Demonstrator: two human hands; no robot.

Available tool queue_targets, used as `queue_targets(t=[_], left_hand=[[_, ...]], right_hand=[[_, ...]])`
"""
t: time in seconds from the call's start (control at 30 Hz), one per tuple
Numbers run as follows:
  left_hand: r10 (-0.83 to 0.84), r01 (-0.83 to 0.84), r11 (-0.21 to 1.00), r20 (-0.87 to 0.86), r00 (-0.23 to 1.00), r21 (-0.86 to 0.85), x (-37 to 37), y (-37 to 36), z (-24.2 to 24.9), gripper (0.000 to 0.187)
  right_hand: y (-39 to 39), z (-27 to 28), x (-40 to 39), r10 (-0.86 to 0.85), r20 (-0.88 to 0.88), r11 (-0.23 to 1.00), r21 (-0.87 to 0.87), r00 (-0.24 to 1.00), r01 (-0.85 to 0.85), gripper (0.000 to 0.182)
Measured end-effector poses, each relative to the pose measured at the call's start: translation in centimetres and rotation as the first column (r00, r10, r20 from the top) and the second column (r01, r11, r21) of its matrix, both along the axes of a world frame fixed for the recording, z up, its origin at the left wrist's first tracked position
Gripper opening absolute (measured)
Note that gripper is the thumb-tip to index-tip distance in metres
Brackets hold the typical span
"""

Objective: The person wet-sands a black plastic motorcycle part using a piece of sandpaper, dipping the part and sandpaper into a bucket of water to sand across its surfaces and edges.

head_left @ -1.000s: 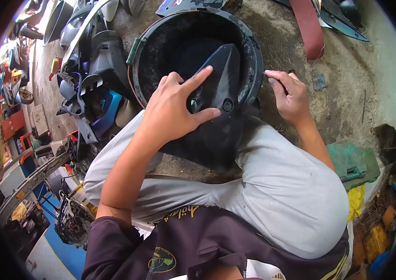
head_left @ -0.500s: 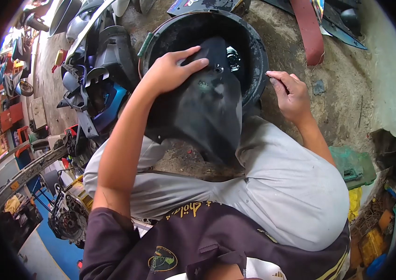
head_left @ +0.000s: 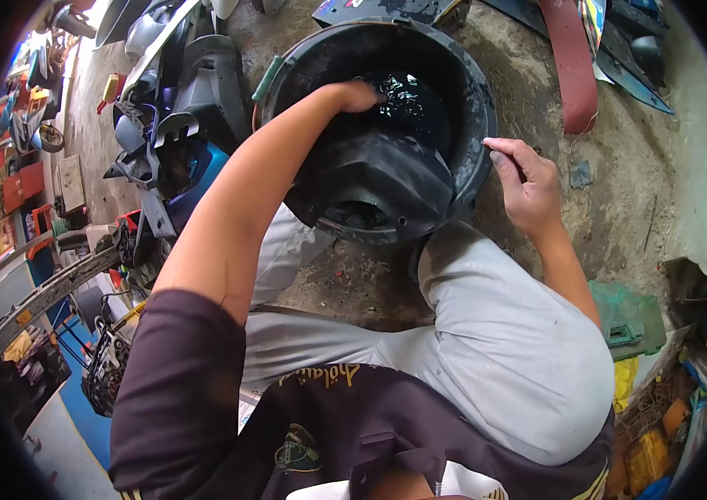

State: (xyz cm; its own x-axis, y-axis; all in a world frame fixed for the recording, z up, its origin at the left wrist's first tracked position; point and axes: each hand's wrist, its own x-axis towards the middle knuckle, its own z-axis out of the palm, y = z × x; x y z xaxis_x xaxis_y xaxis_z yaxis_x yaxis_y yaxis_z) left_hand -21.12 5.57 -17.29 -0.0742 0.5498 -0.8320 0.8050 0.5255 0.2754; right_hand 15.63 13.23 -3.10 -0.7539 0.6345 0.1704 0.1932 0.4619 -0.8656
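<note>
I saw the black panel (head_left: 391,173) over the bucket's (head_left: 475,93) near edge; left hand (head_left: 359,97) inside, grip unclear; right hand (head_left: 530,185) pinched together.

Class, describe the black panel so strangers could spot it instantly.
Start at the large round black bucket in the upper middle. Across its near rim lies the black panel; its angular, creased shape and dark opening set it apart from the bucket.

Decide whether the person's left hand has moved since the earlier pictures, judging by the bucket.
Yes: judged against the bucket, the left hand has moved forward, away from the person's body.
</note>
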Motion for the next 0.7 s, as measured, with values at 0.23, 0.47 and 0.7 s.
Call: queue_targets(t=[0.23,0.47,0.7], left_hand=[[0.203,-0.164,0.978,0.449,0.87,-0.125,5.2,2.6,6.9,0.058],[-0.107,0.099,0.993,0.129,0.986,0.065,3.4,0.5,2.6,0.056],[0.21,-0.211,0.972,0.805,0.555,-0.108,3.1,-0.1,7.9,0.057]], right_hand=[[0.6,1.6,-5.2,0.049,0.028,0.847,-0.531,0.998,-0.026,0.015],[1.8,1.8,-10.2,0.058,-0.037,0.653,-0.754,0.998,-0.065,0.024],[3.7,-0.5,-13.2,0.141,0.12,0.682,-0.732,0.983,-0.008,0.03]])
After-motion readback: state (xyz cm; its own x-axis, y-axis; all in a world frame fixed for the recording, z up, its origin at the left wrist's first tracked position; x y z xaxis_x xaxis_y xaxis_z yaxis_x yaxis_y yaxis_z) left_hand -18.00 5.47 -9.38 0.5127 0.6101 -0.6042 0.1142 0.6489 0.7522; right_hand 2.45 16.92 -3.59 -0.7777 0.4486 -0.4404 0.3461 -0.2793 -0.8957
